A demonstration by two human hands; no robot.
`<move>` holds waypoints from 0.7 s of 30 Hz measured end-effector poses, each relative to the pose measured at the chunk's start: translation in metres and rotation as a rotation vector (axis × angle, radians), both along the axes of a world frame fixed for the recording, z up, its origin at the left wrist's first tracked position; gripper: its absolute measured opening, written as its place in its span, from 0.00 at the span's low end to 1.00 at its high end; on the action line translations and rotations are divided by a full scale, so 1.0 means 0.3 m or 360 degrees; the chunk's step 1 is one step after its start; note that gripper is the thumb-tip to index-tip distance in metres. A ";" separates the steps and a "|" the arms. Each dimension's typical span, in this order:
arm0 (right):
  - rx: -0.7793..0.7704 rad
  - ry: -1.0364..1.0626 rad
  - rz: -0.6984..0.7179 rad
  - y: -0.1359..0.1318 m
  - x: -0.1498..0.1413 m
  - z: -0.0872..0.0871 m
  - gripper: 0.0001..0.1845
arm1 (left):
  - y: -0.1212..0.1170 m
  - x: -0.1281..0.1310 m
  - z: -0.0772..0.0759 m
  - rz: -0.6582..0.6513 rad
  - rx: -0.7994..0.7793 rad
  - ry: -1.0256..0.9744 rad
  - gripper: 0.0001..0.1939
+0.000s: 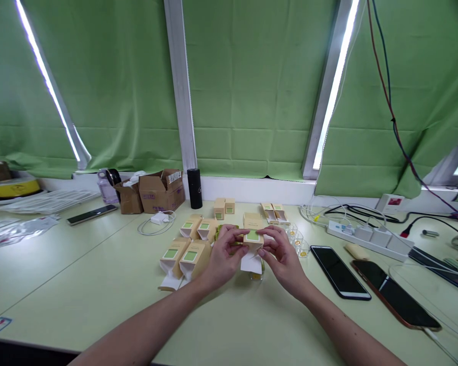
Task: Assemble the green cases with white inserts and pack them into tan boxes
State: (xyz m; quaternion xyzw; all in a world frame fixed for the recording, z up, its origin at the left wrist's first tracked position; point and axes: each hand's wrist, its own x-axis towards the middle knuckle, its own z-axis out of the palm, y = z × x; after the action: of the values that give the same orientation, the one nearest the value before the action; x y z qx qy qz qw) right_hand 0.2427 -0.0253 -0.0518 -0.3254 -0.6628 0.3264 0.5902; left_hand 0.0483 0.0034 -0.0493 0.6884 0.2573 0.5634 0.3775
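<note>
Between my two hands is a small kraft-coloured paper box (253, 237) with a green square on its face and a white flap (251, 263) hanging down. My left hand (227, 252) pinches its left side, and my right hand (281, 254) grips the right side. Under the flap, part of a small clear item shows, mostly hidden. To the left stand several similar boxes (196, 258) with green squares, the front ones with white flaps out. Close to my right hand are several small clear cups (298, 240) with yellow centres. Something green is partly hidden behind my left hand.
Two more boxes (219, 208) and a pair of open ones (275, 213) sit farther back. Phones (339, 272) and a power strip (370, 236) with cables lie at right. Cardboard cartons (162, 192), a black bottle (194, 188) and a white charger (159, 218) are at back left.
</note>
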 end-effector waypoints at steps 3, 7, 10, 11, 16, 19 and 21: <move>0.0001 -0.0001 -0.0011 0.002 0.000 -0.005 0.15 | -0.004 0.001 0.000 0.0016 0.0012 0.0023 0.15; -0.0009 -0.0011 -0.0025 0.005 0.000 -0.011 0.14 | -0.007 0.003 -0.004 0.0040 0.0066 0.0065 0.14; -0.0015 -0.0033 -0.0050 0.009 0.000 -0.017 0.15 | -0.005 0.003 -0.012 0.0054 0.0108 0.0099 0.14; -0.0014 -0.0037 -0.0055 0.010 0.000 -0.019 0.14 | -0.004 0.002 -0.015 0.0059 0.0117 0.0115 0.14; -0.0010 -0.0015 -0.0061 0.009 -0.005 -0.017 0.14 | -0.002 -0.002 -0.024 0.0084 0.0146 0.0197 0.14; -0.0009 -0.0004 -0.0072 0.007 -0.007 -0.011 0.14 | -0.009 -0.009 -0.016 0.0079 0.0161 0.0239 0.17; -0.0005 -0.0001 -0.0094 0.007 -0.005 -0.007 0.14 | -0.017 -0.016 -0.006 0.0043 0.0170 0.0279 0.20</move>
State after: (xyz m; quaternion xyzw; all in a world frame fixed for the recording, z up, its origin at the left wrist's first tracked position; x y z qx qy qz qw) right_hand 0.2413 -0.0230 -0.0538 -0.3460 -0.6524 0.3098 0.5989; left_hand 0.0434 -0.0018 -0.0512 0.7506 0.2683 0.5190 0.3087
